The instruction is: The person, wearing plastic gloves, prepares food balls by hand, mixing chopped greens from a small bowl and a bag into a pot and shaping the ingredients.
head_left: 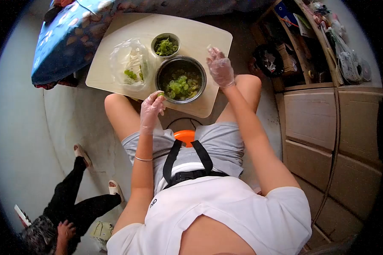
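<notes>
My left hand (149, 111), in a clear plastic glove, is at the near left rim of a dark round pot (158, 72). Its fingertips pinch a small green piece (161, 94) whose kind I cannot make out. Pale green, roundish pieces (182, 87) lie heaped in the pot, in what looks like dark liquid. My right hand (221, 69), gloved likewise, is raised to the right of the pot, apart from it, fingers loosely spread and holding nothing I can see. Behind the pot stands a smaller bowl (166, 45) of green leaves. A clear plastic bag (130, 63) with some green pieces lies to the left.
All of these stand on a low cream table (200, 32) before my knees. Shelves and drawers (309, 119) line the right side. A blue patterned cover (57, 53) hangs at the back left. Another person (68, 204) in dark clothes is at the lower left.
</notes>
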Demonstrator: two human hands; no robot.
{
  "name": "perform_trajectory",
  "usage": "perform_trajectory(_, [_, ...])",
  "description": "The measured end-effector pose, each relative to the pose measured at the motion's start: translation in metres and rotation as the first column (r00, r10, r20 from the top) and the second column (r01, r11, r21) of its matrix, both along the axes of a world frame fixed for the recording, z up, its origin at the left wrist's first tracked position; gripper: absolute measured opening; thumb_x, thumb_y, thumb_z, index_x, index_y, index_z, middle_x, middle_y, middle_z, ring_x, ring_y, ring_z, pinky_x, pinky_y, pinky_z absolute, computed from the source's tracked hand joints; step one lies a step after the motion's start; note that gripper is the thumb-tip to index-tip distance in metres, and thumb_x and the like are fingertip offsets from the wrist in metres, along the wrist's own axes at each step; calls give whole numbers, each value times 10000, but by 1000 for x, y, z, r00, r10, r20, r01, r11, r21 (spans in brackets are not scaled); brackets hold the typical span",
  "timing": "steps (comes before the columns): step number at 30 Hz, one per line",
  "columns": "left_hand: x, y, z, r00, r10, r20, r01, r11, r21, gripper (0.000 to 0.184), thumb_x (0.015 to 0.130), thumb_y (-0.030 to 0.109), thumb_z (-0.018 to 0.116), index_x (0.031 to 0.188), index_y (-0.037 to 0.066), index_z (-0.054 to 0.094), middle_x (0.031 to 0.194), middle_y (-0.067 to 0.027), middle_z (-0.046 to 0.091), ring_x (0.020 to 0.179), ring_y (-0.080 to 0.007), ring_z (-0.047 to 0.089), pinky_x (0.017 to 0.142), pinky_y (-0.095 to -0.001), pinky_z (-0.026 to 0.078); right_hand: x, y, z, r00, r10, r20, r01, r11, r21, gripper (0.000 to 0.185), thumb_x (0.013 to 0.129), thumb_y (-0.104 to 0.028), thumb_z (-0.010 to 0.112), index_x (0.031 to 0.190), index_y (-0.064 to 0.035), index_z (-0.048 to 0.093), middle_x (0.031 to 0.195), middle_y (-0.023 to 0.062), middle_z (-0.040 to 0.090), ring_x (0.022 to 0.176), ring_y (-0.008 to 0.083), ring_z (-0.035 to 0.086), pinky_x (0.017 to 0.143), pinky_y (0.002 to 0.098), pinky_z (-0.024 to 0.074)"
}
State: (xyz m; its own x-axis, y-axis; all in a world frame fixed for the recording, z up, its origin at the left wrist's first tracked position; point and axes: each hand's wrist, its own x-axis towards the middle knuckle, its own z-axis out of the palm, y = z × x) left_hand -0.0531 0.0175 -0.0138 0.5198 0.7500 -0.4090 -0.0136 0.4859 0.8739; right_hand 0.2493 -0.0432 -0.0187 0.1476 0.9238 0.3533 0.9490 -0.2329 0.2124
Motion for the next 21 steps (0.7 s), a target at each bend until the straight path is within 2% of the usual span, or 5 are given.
perform_trajectory(1, [0, -1, 1, 1000, -2, -1, 2, 1000, -1, 256, 898, 125, 590, 1126, 10, 581, 855, -34, 595, 599, -56, 502, 453, -187, 421, 8, -2, -6, 999, 30, -24, -26, 984, 174, 368, 914, -249, 490, 1217, -45, 539, 1256, 122, 527, 1163, 252, 485, 937, 382, 397])
perform_trajectory(4, [4, -2, 2, 1000, 3, -8, -3, 1000, 25, 255, 900, 135, 589, 1124, 13, 584, 867, -42, 603, 602, -53, 502, 458, -182, 417, 8, -26, -20, 987, -22, 158, 12, 998, 64, 455, 919, -302, 466, 1295, -47, 445, 1358, 128, 419, 1245, 246, 392, 1036, 406, 316])
perform_trajectory(10, [2, 0, -2, 999, -41, 36, 38, 997, 72, 257, 904, 140, 584, 1129, 16, 585, 869, -44, 605, 605, -52, 507, 469, -180, 420, -29, -39, -29, 992, 119, 47, -119, 993, -3, 507, 908, -325, 486, 1313, -30, 410, 1382, 163, 367, 1302, 285, 322, 1086, 501, 236])
perform_trajectory(18, [-8, 1, -9, 997, 33, 69, -35, 999, 17, 241, 911, 134, 571, 1120, 15, 587, 874, -26, 602, 606, -58, 519, 471, -180, 415, -66, -82, -55, 887, -38, -461, 114, 984, 139, 590, 934, -337, 440, 1387, 9, 288, 1458, 190, 254, 1381, 309, 191, 1137, 447, 159])
perform_trajectory(21, [-6, 5, -9, 992, 1, 125, -7, 999, 44, 239, 914, 133, 566, 1122, 18, 587, 868, -22, 601, 610, -58, 524, 469, -181, 416, -41, -81, -48, 930, -283, 233, 338, 908, -246, 588, 946, -343, 347, 1380, 52, 313, 1465, 194, 260, 1383, 297, 187, 1134, 480, 82])
